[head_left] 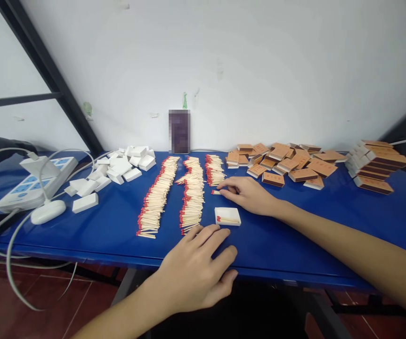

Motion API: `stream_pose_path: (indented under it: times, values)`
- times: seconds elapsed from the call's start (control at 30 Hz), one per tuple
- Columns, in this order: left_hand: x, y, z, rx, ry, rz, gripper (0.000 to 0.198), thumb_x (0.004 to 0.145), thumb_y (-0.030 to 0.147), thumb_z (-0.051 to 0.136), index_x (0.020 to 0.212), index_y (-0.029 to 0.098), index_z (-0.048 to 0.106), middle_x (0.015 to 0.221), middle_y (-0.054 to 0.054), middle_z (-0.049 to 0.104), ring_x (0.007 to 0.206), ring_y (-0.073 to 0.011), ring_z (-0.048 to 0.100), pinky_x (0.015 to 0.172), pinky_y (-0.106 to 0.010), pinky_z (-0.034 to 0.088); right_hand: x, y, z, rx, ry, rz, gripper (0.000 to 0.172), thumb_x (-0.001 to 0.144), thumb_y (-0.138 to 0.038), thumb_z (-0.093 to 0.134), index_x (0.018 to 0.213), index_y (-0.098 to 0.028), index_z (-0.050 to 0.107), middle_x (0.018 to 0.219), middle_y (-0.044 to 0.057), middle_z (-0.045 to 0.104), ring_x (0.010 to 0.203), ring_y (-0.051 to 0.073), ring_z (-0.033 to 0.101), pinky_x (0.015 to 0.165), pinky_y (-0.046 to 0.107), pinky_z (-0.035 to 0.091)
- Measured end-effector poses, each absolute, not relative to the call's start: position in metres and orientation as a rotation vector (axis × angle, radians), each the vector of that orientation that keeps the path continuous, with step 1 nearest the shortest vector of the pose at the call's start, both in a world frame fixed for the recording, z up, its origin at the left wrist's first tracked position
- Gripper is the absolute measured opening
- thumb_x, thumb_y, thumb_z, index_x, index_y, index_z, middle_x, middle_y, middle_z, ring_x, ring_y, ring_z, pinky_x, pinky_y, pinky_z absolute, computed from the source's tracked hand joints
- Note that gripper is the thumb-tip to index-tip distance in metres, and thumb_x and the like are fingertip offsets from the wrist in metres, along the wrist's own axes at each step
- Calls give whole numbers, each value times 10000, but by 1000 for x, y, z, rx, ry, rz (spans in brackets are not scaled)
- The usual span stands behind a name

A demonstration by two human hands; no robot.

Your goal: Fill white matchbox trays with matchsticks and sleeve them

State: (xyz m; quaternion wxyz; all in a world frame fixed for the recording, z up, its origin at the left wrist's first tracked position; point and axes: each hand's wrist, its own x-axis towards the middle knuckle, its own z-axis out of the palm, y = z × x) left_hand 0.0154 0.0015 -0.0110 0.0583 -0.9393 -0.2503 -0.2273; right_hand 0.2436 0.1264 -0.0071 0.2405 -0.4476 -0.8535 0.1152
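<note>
A small white matchbox tray (228, 210) lies on the blue table with a few red-headed matches (228, 220) in it. Just beyond it, my right hand (247, 194) has thumb and fingertips pinched at the end of a single match (215, 192), its red head pointing left. My left hand (203, 268) is at the table's front edge, below the tray, palm down with fingers apart and nothing in them. Three rows of matches run away from me: a long left row (158, 197), a middle row (192, 193) and a shorter right row (215, 169).
White trays (120, 167) are heaped at the back left, and orange matchbox sleeves (288, 162) at the back right. Stacked matchboxes (377, 165) stand at the far right. A power strip (35, 181) with cables occupies the left end. A blurred dark panel (179, 132) stands by the wall.
</note>
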Motion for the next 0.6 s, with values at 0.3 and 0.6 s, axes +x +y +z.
stream_pose_path:
  times: [0.3, 0.6]
  values:
    - [16, 2, -11, -2848, -759, -682, 247, 948, 288, 505, 1120, 152, 618, 1235, -130, 619, 1178, -304, 571, 968, -465, 508, 240, 124, -4, -1319, -2298, 356, 217, 927, -308, 543, 1019, -197, 704, 617, -35, 520, 582, 131, 463, 580, 268, 294]
    - [16, 2, -10, -2848, -765, -672, 240, 941, 280, 511, 1117, 157, 618, 1240, -127, 620, 1187, -299, 569, 966, -458, 509, 241, 124, -5, -1294, -2293, 376, 206, 920, -323, 548, 974, -200, 705, 606, -39, 511, 569, 127, 452, 574, 267, 288]
